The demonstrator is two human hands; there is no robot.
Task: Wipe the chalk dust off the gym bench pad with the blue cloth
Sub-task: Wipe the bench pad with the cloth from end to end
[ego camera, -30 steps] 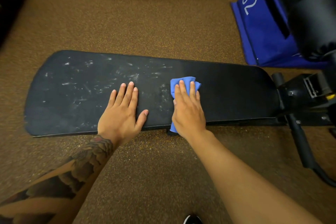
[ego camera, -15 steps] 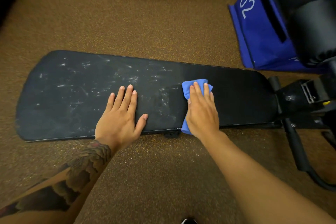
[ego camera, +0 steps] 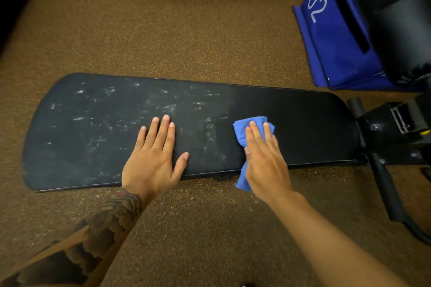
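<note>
My right hand (ego camera: 264, 158) pressed the cloth (ego camera: 251, 127) flat on the pad (ego camera: 303, 128), fingers straight; my left hand (ego camera: 155, 158) lay open beside the chalk (ego camera: 163, 107).

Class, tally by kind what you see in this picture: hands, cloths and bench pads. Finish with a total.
Hands: 2, left hand and right hand
Cloths: 1, blue cloth
Bench pads: 1, bench pad
Total: 4
</note>
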